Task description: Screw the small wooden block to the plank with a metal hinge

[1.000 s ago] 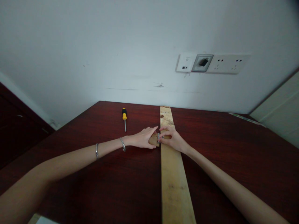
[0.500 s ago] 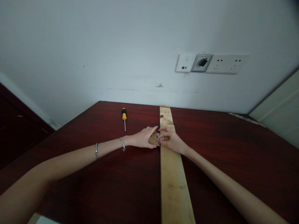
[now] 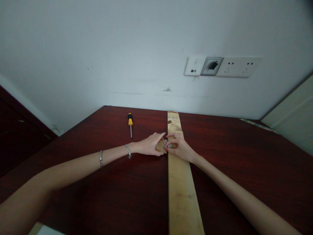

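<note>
Head view, showing a screwdriver (image 3: 130,124) lying at far left on the table (image 3: 232,147). Nearer and further right, grasping a short wood piece (image 3: 160,146) in the left hand (image 3: 148,145), just beside a long board (image 3: 184,192) running near to far. Pinching a small metal bracket (image 3: 169,145) in the grip of the right hand (image 3: 180,146), at the seam of wood piece and board. Farther right, showing sockets (image 3: 238,67) on the wall (image 3: 137,49).

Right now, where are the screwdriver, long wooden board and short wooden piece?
Screwdriver (image 3: 130,122), head view, yellow grip.
Long wooden board (image 3: 181,182), head view, upper face.
Short wooden piece (image 3: 160,146), head view, uncovered top.
</note>
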`<state>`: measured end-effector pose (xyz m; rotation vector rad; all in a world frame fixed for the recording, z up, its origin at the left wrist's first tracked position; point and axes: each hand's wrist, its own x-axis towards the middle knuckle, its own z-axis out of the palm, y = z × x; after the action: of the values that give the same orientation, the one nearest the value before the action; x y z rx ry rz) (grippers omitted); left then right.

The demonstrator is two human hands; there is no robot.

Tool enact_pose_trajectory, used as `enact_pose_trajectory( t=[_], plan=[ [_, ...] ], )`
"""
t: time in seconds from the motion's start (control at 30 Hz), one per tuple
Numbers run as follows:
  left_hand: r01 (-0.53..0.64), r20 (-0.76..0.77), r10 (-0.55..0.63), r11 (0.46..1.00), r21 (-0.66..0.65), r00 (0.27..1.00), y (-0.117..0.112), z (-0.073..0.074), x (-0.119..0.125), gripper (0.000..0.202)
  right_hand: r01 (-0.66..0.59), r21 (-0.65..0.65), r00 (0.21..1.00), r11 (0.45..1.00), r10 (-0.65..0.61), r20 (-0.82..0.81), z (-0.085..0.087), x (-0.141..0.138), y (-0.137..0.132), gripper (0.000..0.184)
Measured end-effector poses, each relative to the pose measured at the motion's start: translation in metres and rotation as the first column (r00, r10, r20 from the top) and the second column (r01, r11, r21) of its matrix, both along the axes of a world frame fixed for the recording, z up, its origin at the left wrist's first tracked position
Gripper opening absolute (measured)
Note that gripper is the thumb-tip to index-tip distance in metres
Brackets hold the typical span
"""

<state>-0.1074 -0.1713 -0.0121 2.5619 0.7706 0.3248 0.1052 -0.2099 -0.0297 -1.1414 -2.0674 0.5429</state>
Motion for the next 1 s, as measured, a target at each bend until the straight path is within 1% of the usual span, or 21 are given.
enact_pose_trajectory(
  t=[0.33, 0.63, 0.73, 0.83, 0.93, 1.0],
  plan=[
    [0.01, 0.04, -0.009, 1.0, -0.017, 0.999, 0.0, 0.0, -0.001, 0.091, -0.023, 0.017, 1.0, 1.0, 0.023, -0.003, -0.003, 0.002, 0.002, 0.005],
    [0.011, 0.072, -0.009, 1.0, -0.022, 0.997, 0.003, -0.002, -0.002, 0.09, -0.031, 0.019, 0.999, 0.999, 0.031, 0.013, 0.0, 0.001, 0.0, 0.006],
    [0.022, 0.061, -0.021, 1.0, -0.018, 0.998, 0.003, -0.002, -0.002, 0.091, -0.036, -0.004, 0.999, 0.999, 0.037, 0.021, 0.002, 0.003, 0.0, 0.013],
    [0.023, 0.061, -0.022, 1.0, -0.017, 0.998, 0.003, -0.002, -0.002, 0.093, -0.047, -0.033, 0.999, 0.998, 0.046, -0.023, 0.006, 0.008, 0.003, 0.02],
    [0.014, 0.053, -0.012, 1.0, -0.024, 0.999, 0.002, -0.002, -0.003, 0.094, -0.046, -0.053, 0.992, 0.998, 0.039, -0.119, 0.012, 0.015, 0.009, 0.018],
    [0.015, 0.044, -0.014, 0.999, -0.029, 0.999, 0.002, -0.002, -0.003, 0.095, -0.026, -0.088, 0.98, 0.996, 0.008, -0.197, 0.015, 0.02, 0.012, 0.016]
  ],
)
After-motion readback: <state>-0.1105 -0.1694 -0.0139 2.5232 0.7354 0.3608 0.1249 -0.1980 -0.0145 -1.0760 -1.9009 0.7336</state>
